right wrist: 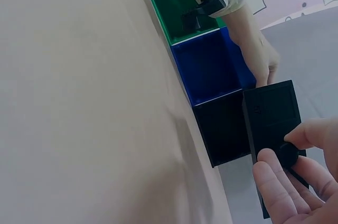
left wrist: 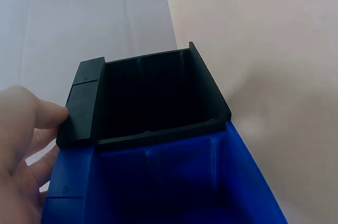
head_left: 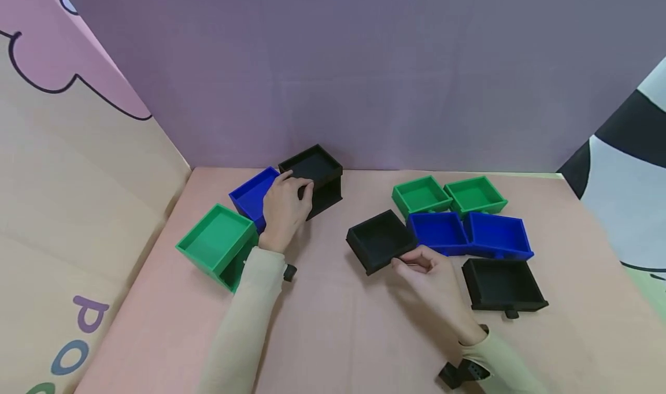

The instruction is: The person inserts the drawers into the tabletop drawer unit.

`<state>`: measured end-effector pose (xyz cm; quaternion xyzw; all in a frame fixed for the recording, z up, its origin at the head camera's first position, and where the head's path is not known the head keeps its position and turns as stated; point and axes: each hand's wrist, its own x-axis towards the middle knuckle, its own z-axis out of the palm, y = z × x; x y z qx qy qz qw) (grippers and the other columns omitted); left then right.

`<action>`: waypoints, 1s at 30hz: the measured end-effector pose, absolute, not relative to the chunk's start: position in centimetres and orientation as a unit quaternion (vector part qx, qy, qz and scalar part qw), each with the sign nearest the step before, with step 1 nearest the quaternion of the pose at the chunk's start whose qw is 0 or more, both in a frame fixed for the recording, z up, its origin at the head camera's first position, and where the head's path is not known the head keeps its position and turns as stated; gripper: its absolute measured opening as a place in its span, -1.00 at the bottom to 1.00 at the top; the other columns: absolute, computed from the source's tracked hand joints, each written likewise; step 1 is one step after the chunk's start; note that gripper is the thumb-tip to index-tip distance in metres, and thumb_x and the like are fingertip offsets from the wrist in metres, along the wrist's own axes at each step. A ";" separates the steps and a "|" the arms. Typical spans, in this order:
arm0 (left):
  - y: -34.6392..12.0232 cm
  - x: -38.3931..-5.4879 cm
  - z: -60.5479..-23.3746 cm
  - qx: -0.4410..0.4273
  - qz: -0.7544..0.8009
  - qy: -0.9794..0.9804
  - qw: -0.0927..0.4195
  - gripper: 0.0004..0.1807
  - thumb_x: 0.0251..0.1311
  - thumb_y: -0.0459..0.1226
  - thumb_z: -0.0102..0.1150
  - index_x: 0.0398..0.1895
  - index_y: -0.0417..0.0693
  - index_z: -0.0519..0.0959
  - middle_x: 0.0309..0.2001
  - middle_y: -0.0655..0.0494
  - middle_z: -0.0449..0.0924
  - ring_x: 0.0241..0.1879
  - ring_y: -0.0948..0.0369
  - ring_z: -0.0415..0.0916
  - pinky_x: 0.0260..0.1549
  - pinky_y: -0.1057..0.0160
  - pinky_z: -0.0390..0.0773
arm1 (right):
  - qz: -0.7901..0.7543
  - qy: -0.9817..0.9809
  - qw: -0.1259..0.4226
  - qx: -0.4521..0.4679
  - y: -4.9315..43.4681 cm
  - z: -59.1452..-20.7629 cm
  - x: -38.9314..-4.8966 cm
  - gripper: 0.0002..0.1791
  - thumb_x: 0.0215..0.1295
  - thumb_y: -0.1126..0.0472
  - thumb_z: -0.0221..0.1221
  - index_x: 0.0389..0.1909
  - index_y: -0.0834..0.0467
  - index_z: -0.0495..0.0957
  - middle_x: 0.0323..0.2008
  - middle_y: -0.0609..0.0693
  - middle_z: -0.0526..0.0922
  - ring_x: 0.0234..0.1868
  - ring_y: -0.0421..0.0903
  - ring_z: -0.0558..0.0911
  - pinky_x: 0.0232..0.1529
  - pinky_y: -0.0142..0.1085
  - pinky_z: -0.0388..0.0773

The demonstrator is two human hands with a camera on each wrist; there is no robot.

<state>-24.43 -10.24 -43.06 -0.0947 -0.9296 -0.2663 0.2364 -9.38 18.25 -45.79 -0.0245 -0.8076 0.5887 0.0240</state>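
Observation:
A green case (head_left: 215,238), a blue case (head_left: 252,197) and a black case (head_left: 314,166) stand joined in a slanting row, with open fronts in the wrist views. My left hand (head_left: 285,209) holds the black case at its top edge; in the left wrist view its fingertips (left wrist: 55,114) touch the case's side. My right hand (head_left: 432,281) pinches the round knob (right wrist: 288,154) of a black drawer (head_left: 382,241). That drawer is raised and tilted, apart from the black case in the head view.
Two green drawers (head_left: 421,194), two blue drawers (head_left: 438,231) and another black drawer (head_left: 502,284) lie grouped at the right of the pink tabletop (head_left: 322,324). A grey panel (head_left: 364,76) rises behind; a printed panel (head_left: 78,180) stands at the left.

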 end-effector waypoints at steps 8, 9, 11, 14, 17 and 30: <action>-10.7 -23.9 -43.5 -0.096 -0.274 -0.930 0.228 -0.74 0.48 -0.16 0.27 0.05 -0.01 0.83 0.06 -0.04 0.83 0.40 -0.07 0.56 0.09 -0.19 0.71 | 0.604 -0.795 0.033 -0.027 16.1 -46.6 -11.3 -0.83 0.31 0.32 0.44 -0.16 0.31 0.71 -0.10 0.23 0.84 -0.14 -0.17 0.86 -0.09 -0.49 0.70; -10.7 -24.0 -43.5 -0.097 -0.275 -0.929 0.228 -0.74 0.48 -0.16 0.27 0.05 -0.01 0.83 0.07 -0.04 0.83 0.40 -0.06 0.55 0.10 -0.19 0.71 | 0.604 -0.796 0.034 -0.029 15.9 -46.5 -11.6 -0.83 0.31 0.32 0.44 -0.16 0.30 0.71 -0.10 0.23 0.84 -0.12 -0.15 0.86 -0.06 -0.48 0.71; -10.6 -24.1 -43.3 -0.095 -0.279 -0.928 0.228 -0.74 0.48 -0.16 0.27 0.06 0.00 0.83 0.07 -0.04 0.82 0.41 -0.06 0.55 0.11 -0.18 0.71 | 0.605 -0.795 0.033 -0.028 15.6 -46.5 -12.3 -0.83 0.33 0.31 0.43 -0.15 0.30 0.71 -0.08 0.23 0.84 -0.09 -0.10 0.86 -0.04 -0.49 0.70; -10.3 -24.1 -43.0 -0.086 -0.285 -0.928 0.226 -0.75 0.47 -0.16 0.28 0.06 0.02 0.83 0.08 -0.02 0.82 0.41 -0.04 0.55 0.12 -0.18 0.70 | 0.597 -0.801 0.030 -0.030 15.2 -46.6 -13.4 -0.84 0.35 0.28 0.42 -0.15 0.28 0.71 -0.06 0.20 0.84 -0.06 -0.05 0.85 -0.02 -0.49 0.68; -10.2 -24.1 -42.9 -0.077 -0.291 -0.928 0.219 -0.75 0.47 -0.16 0.28 0.06 0.05 0.83 0.09 0.00 0.82 0.43 -0.03 0.53 0.15 -0.19 0.68 | 0.591 -0.805 0.031 -0.036 14.6 -46.9 -14.4 -0.85 0.34 0.27 0.42 -0.17 0.26 0.72 -0.06 0.18 0.84 -0.01 -0.04 0.81 0.00 -0.49 0.63; -10.0 -24.5 -42.8 -0.077 -0.292 -0.930 0.210 -0.74 0.49 -0.14 0.28 0.10 0.06 0.82 0.12 0.00 0.81 0.45 -0.02 0.50 0.18 -0.21 0.66 | 0.624 -0.780 0.021 -0.039 12.1 -48.4 -17.4 -0.85 0.33 0.27 0.43 -0.19 0.27 0.72 -0.15 0.15 0.85 -0.16 -0.16 0.76 -0.08 -0.47 0.63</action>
